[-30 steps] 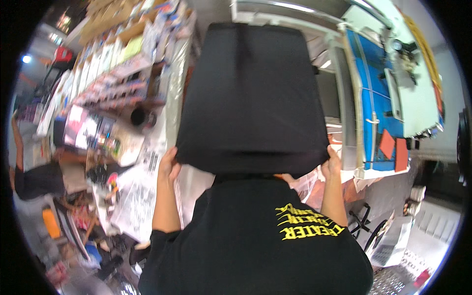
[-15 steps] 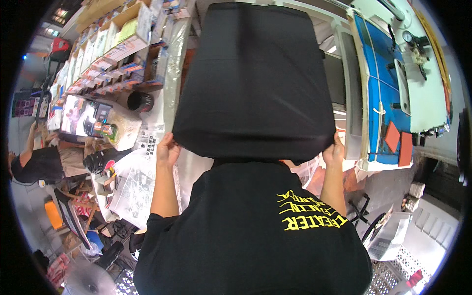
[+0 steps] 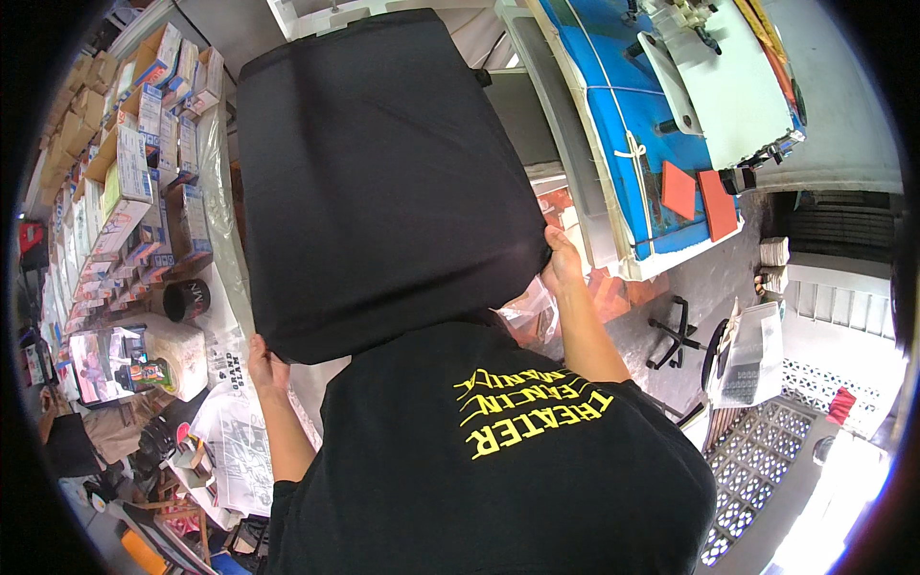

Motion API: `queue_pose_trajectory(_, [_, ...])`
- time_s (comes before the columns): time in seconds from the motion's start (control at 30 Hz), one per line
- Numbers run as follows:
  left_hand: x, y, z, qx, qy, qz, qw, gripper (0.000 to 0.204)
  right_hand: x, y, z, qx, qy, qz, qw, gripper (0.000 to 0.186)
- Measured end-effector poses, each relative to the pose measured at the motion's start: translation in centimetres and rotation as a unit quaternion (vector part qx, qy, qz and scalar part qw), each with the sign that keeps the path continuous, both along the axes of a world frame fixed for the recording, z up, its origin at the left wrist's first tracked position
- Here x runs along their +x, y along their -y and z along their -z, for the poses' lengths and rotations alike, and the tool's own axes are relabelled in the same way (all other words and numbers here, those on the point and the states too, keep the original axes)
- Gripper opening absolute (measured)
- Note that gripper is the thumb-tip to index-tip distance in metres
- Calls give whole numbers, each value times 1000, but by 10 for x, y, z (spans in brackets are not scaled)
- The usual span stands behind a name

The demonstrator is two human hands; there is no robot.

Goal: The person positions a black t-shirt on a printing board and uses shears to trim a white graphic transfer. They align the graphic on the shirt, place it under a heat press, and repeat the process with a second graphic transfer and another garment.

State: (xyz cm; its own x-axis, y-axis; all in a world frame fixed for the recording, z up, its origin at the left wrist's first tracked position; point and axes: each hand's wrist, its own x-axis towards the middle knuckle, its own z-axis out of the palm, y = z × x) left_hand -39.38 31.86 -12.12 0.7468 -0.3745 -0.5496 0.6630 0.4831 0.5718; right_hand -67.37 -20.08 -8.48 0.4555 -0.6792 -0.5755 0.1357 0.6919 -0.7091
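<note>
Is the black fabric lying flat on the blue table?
No, both the left hand and right hand hold the black fabric up, left of the blue table.

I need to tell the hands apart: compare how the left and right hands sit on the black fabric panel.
The left hand grips the black fabric panel at its lower left corner, low in view. The right hand grips the lower right corner, higher up. Both clutch the bottom edge.

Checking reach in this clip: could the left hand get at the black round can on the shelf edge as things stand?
Probably not freely: the left hand grips the black cloth's lower corner. The black can sits nearby to its left, path uncovered, but the hand is occupied.
</note>
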Motion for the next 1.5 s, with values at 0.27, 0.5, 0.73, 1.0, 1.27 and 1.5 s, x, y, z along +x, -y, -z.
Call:
queue_pose_trajectory(0.27, [25,73,24,229,19,215,949,61,69,-4,12,-18,-176,-304,936,39])
queue_pose_trajectory(0.5, [193,193,-45,-126,-34,168,977,78,238,98,-44,144,181,-287,930,82])
queue_pose_trajectory(0.73, [367,206,-10,-15,132,76,988,58,346,185,-31,-52,67,-15,996,47])
queue_pose_trajectory(1.0, [405,203,18,-46,102,38,993,42,317,276,77,-296,-18,87,951,38])
queue_pose_trajectory(1.27, [396,217,6,-77,37,20,996,37,314,249,14,-16,-59,-14,998,39])
queue_pose_trajectory(1.5, [387,222,-14,15,22,-13,1000,38,312,258,35,-22,-9,-38,999,40])
